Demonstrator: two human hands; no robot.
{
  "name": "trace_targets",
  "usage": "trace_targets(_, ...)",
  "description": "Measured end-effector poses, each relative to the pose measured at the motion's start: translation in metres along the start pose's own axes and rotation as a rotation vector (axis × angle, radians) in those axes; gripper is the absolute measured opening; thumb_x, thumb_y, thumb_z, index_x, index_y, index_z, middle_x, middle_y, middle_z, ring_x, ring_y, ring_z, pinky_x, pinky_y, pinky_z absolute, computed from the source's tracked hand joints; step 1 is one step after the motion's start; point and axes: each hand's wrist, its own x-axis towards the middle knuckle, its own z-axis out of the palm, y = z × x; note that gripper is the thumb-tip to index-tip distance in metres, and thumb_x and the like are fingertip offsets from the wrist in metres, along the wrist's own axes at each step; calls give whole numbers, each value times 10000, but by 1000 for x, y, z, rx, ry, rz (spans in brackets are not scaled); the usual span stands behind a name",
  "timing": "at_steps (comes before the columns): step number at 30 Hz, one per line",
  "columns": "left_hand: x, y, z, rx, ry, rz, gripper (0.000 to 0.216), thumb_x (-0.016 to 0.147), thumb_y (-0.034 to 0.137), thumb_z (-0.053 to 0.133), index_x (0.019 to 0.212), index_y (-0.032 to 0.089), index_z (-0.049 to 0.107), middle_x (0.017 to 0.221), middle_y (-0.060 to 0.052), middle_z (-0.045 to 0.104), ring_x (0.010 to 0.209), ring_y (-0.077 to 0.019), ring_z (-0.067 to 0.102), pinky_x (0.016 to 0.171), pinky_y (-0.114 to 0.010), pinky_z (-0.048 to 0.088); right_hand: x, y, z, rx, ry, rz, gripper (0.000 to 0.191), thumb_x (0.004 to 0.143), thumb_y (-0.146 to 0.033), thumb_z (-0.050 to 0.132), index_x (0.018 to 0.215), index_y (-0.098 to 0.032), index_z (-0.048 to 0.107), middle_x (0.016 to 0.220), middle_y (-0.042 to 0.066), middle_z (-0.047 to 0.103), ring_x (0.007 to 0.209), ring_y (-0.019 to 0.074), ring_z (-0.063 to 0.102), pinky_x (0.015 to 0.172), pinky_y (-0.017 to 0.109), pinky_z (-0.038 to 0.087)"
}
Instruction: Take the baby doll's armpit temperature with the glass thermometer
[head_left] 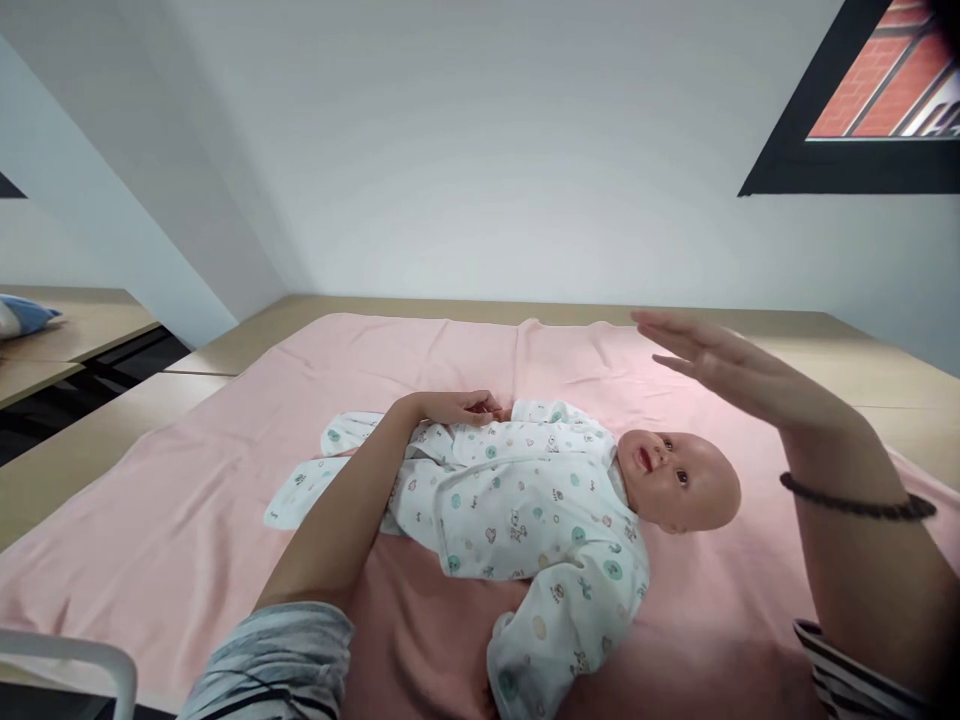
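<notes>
A baby doll (679, 478) in a white patterned sleepsuit (517, 495) lies on its back on a pink blanket (187, 480), head to the right. My left hand (457, 407) reaches over the doll's middle, fingers curled on the far edge of the sleepsuit. My right hand (720, 365) hovers flat above the doll's head, fingers stretched out, holding nothing. A dark bead bracelet (855, 500) circles my right wrist.
The blanket covers a light wooden table (862, 360) set against a white wall. A black-framed picture (862, 100) hangs at the upper right. Another table with a blue-white object (22, 315) stands at the left. A white bar (75, 655) shows at the lower left.
</notes>
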Motion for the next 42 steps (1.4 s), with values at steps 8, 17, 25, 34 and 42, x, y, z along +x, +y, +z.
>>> trace_targets(8, -3, 13, 3, -3, 60, 47, 542, 908, 690, 556, 1157, 210, 601, 1176, -48, 632, 1076, -192, 568, 923, -287, 459, 32, 113, 57, 677, -65, 238, 724, 1024, -639, 159, 1571, -200, 336, 1643, 118, 277, 1487, 227, 351, 1206, 455, 331)
trace_targets(17, -3, 9, 3, -26, 42, 57, 496, 916, 647, 579, 1178, 227, 608, 1218, -48, 632, 1086, -198, 576, 925, -301, 474, 23, 51, 95, 246, -70, 298, 739, 1067, -581, 65, 1370, -140, 574, 1329, 155, 618, 1268, 199, 578, 1041, 351, 471)
trace_targets(25, -2, 10, 4, -38, 52, 80, 462, 902, 617, 621, 1143, 224, 621, 1136, -41, 648, 1001, -173, 581, 854, -272, 476, 26, 22, 138, -35, -97, 311, 538, 993, -669, 421, 1162, -234, 687, 1033, 84, 721, 1083, 272, 667, 952, 440, 536)
trace_targets(34, -2, 7, 4, -54, 40, 75, 482, 872, 590, 667, 1195, 234, 633, 1260, -57, 659, 1148, -215, 601, 973, -322, 480, 11, 44, 110, -24, -173, 380, 533, 956, -679, 494, 1102, -208, 696, 1036, 102, 730, 1131, 292, 649, 969, 480, 541)
trace_targets(42, -3, 8, 2, -21, 22, 45, 523, 874, 565, 682, 1322, 294, 666, 1403, -29, 641, 1307, -260, 567, 1093, -354, 454, 21, 52, 152, 7, -130, 316, 447, 914, -644, 581, 1148, -283, 699, 1092, 61, 702, 1145, 280, 662, 943, 459, 566)
